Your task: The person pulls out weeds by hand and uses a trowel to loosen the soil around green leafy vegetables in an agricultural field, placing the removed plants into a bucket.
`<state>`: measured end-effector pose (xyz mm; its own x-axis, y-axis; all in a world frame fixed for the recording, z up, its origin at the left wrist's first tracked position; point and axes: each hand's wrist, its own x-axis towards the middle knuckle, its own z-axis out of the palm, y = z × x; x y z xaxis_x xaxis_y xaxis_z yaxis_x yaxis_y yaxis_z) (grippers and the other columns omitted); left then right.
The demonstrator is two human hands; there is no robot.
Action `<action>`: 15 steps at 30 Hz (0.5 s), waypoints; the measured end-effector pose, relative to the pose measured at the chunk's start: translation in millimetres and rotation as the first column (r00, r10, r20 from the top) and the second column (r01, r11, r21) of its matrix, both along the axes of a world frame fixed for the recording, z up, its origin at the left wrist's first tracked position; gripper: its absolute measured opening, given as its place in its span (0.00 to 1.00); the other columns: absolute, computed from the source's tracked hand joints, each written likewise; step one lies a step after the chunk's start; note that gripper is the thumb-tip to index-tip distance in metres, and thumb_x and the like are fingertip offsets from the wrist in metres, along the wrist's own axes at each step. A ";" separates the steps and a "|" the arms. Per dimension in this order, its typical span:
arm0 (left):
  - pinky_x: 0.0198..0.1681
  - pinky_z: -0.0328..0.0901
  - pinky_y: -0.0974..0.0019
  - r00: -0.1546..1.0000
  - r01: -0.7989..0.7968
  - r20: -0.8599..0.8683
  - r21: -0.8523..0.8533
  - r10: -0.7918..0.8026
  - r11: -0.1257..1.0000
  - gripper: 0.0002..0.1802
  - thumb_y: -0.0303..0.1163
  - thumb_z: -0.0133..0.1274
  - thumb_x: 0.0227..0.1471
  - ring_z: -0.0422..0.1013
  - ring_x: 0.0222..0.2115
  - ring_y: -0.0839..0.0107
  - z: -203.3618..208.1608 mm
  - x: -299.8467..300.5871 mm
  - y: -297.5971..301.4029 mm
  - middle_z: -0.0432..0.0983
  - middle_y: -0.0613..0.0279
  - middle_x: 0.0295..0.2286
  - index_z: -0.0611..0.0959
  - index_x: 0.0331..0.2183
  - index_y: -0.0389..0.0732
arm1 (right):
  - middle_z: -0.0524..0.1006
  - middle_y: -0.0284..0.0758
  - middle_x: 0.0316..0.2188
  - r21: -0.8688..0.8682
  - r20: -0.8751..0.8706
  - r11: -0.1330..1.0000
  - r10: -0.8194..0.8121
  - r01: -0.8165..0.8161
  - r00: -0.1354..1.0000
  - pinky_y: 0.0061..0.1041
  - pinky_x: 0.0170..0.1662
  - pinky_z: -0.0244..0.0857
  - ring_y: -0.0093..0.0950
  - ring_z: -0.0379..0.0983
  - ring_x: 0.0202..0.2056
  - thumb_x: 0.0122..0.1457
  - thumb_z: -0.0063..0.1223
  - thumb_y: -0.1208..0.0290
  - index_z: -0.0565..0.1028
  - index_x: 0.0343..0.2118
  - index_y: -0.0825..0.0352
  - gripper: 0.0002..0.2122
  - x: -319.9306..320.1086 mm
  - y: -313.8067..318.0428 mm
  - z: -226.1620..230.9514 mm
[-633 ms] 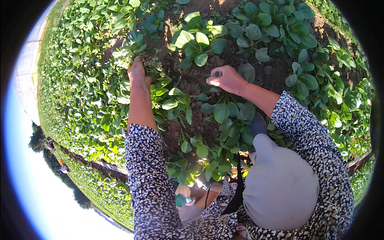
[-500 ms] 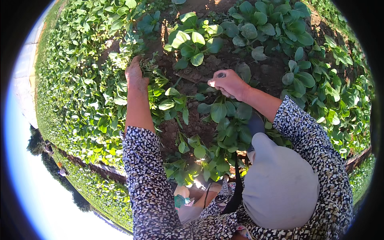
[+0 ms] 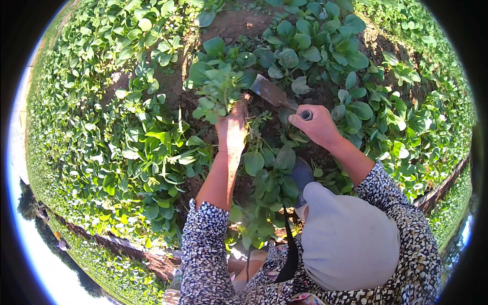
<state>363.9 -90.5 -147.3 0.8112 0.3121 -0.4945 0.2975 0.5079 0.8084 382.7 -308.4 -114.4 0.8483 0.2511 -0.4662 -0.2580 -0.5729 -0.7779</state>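
Observation:
My left hand (image 3: 233, 124) is closed around a bunch of small leafy green plants (image 3: 222, 87), their leaves sticking up past the fingers. To its right, my right hand (image 3: 319, 124) grips the round handle of a small hand tool with a flat metal blade (image 3: 270, 91). That blade points up and left over the soil, close to the left hand's fingertips. Broad-leaved greens (image 3: 272, 165) grow just below and between the two hands. Another leafy clump (image 3: 317, 46) stands beyond the blade. The lower part of the held bunch is hidden by my fingers.
Dense low greens (image 3: 107, 137) spread along the left, and more (image 3: 391, 132) on the right. Brown soil (image 3: 236, 24) shows between plants at the far side. A grey cloth cap (image 3: 351, 239) fills the lower right, beside my patterned sleeves (image 3: 206, 249).
My left hand has moved right from the plants at the left and now shows a leafy bunch in its grip. The tool's blade has come into clearer view, and the whole view has shifted.

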 end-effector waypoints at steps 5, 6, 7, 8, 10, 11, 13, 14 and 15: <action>0.39 0.70 0.55 0.658 0.677 -0.597 0.736 -0.460 0.015 0.31 0.32 0.57 0.43 0.75 0.37 0.51 -13.5 31.3 4.3 0.77 0.44 0.31 0.64 0.49 0.37 | 0.62 0.40 0.13 -0.105 0.136 0.982 0.171 -0.157 0.976 0.33 0.25 0.57 0.38 0.56 0.19 0.48 0.55 0.61 0.66 0.17 0.69 0.16 16.0 13.8 -1.9; 0.39 0.70 0.54 0.590 0.734 -0.711 0.670 -0.383 -0.113 0.33 0.31 0.56 0.43 0.74 0.37 0.49 -12.4 36.3 10.7 0.77 0.44 0.31 0.62 0.51 0.37 | 0.62 0.40 0.14 -0.119 0.145 0.978 0.189 -0.172 0.971 0.33 0.25 0.58 0.38 0.57 0.19 0.47 0.55 0.61 0.66 0.17 0.69 0.15 18.7 14.1 -1.6; 0.37 0.70 0.53 0.597 0.724 -0.730 0.669 -0.333 -0.171 0.34 0.31 0.55 0.44 0.75 0.34 0.49 -12.9 37.1 19.2 0.78 0.44 0.31 0.59 0.51 0.36 | 0.63 0.40 0.14 -0.133 0.154 0.973 0.207 -0.188 0.966 0.34 0.25 0.58 0.39 0.57 0.19 0.47 0.54 0.61 0.66 0.17 0.68 0.15 22.1 14.8 -0.2; 0.37 0.70 0.53 0.567 0.763 -0.760 0.630 -0.316 -0.145 0.36 0.34 0.56 0.45 0.75 0.34 0.48 -11.1 37.2 23.3 0.78 0.43 0.31 0.57 0.51 0.33 | 0.63 0.41 0.14 -0.150 0.154 0.969 0.218 -0.196 0.964 0.35 0.25 0.58 0.39 0.58 0.19 0.47 0.54 0.61 0.66 0.17 0.68 0.15 22.6 12.1 -1.8; 0.38 0.69 0.53 0.599 0.762 -0.753 0.640 -0.274 -0.093 0.39 0.36 0.55 0.47 0.75 0.35 0.46 -6.4 26.9 24.7 0.77 0.41 0.32 0.54 0.54 0.32 | 0.64 0.41 0.14 -0.180 0.116 0.964 0.220 -0.197 0.969 0.35 0.26 0.59 0.40 0.60 0.19 0.47 0.53 0.61 0.67 0.17 0.68 0.14 24.7 10.8 -7.8; 0.37 0.69 0.55 0.638 0.741 -0.724 0.670 -0.261 -0.046 0.37 0.38 0.56 0.47 0.76 0.32 0.51 -15.6 18.4 30.9 0.78 0.46 0.33 0.59 0.54 0.33 | 0.65 0.41 0.14 -0.193 0.106 0.961 0.223 -0.200 0.969 0.35 0.27 0.60 0.41 0.62 0.20 0.46 0.53 0.61 0.68 0.17 0.68 0.14 28.7 12.7 -7.5; 0.35 0.68 0.58 0.933 0.357 -0.290 0.686 -0.211 0.634 0.29 0.38 0.55 0.48 0.74 0.30 0.59 -65.9 -13.1 68.9 0.77 0.53 0.31 0.65 0.49 0.36 | 0.67 0.40 0.15 -0.126 0.139 0.968 0.235 -0.219 0.962 0.35 0.28 0.61 0.41 0.64 0.21 0.46 0.52 0.61 0.70 0.18 0.67 0.13 37.7 41.6 -3.9; 0.34 0.67 0.60 0.995 0.089 -0.079 0.499 -0.057 0.862 0.25 0.38 0.55 0.49 0.73 0.29 0.62 -80.1 -26.6 81.9 0.77 0.56 0.31 0.68 0.47 0.37 | 0.68 0.40 0.15 -0.096 0.143 0.968 0.244 -0.232 0.959 0.35 0.29 0.62 0.41 0.65 0.21 0.46 0.52 0.61 0.70 0.18 0.67 0.13 37.3 54.4 -4.5; 0.30 0.63 0.64 0.898 0.074 -0.438 0.263 0.050 0.962 0.14 0.36 0.51 0.51 0.67 0.27 0.70 -32.2 1.5 25.3 0.73 0.65 0.29 0.73 0.39 0.40 | 0.71 0.40 0.16 -0.172 0.106 0.968 0.204 -0.184 0.973 0.35 0.31 0.63 0.42 0.67 0.23 0.46 0.52 0.61 0.72 0.19 0.67 0.12 37.7 23.7 -14.6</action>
